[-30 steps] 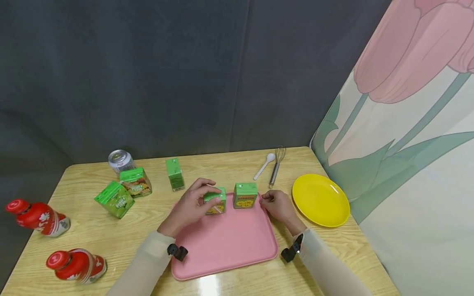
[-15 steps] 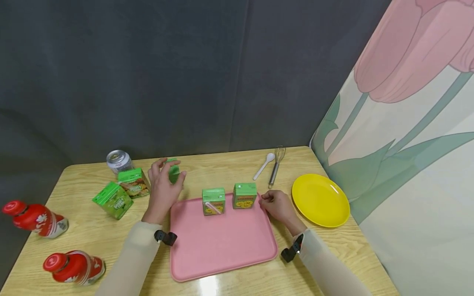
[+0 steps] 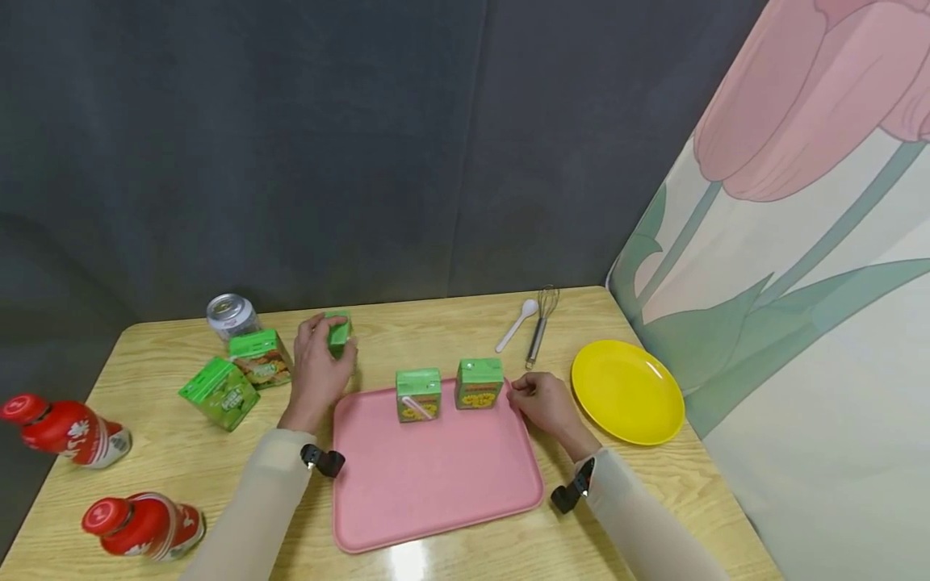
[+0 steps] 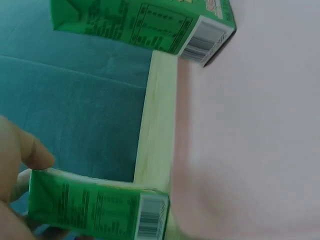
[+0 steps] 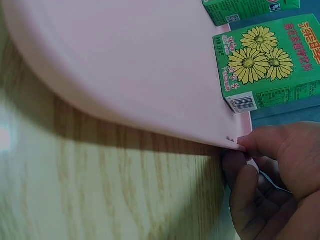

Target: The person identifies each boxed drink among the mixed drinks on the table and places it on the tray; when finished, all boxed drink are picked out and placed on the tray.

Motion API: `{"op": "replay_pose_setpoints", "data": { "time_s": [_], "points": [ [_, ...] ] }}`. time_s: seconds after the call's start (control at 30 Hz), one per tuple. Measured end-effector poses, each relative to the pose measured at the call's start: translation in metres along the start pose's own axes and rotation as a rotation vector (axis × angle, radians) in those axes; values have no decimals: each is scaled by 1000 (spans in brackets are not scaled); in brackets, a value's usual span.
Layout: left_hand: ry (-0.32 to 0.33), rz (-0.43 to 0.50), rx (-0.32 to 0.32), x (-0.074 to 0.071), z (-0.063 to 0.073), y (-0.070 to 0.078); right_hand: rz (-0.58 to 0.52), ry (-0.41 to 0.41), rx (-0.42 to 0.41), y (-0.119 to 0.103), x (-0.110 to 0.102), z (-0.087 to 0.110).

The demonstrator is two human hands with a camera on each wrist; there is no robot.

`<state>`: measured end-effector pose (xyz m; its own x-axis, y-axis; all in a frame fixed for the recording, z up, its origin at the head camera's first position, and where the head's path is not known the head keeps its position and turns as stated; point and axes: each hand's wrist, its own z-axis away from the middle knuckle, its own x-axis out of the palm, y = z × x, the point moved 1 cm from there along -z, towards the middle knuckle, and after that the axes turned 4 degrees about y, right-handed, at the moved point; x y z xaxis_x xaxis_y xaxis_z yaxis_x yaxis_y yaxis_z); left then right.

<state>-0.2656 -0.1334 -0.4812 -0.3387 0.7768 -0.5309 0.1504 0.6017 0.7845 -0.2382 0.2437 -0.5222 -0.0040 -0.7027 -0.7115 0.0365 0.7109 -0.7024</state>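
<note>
Left hand (image 3: 318, 373) grips likely squeezable drink carton (image 3: 338, 336), best held mid-side, near tabletop's (image 3: 414, 331) back edge; right hand (image 3: 546, 406) pinches tray (image 3: 436, 492).

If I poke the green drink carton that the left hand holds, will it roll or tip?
The green drink carton probably won't roll, because its sides are flat. Standing free and poked near the top, it might tip, since it's tall and narrow.

On tray (image 3: 439, 476), at far edge: left carton (image 3: 418, 397), right carton (image 3: 479, 385). Behind tray's left corner: third carton (image 4: 100, 209). Behind tray's right corner: spoon (image 3: 517, 326), whisk (image 3: 540, 332). Right of tray: plate (image 3: 628, 393). Left of tray: nearer bottle (image 3: 148, 525), farther bottle (image 3: 70, 434). Off tray's far-left corner: outer box (image 3: 221, 394), inner box (image 3: 261, 359), can (image 3: 232, 315).
</note>
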Motion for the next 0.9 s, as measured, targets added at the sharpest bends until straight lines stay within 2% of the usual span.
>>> {"op": "replay_pose_setpoints", "data": {
  "time_s": [0.2, 0.5, 0.7, 0.9],
  "points": [
    [-26, 21, 36, -5, -3, -5, 10, 15, -25, 0, 0, -1],
    [-26, 34, 35, -9, -4, -7, -4, -9, -22, -1, -2, -2],
    [-66, 93, 69, -14, -5, -12, -1, -26, -14, 0, -4, -3],
    [-95, 88, 106, -13, -8, -17, 4, -30, -16, 1, -2, -3]
  ]
}}
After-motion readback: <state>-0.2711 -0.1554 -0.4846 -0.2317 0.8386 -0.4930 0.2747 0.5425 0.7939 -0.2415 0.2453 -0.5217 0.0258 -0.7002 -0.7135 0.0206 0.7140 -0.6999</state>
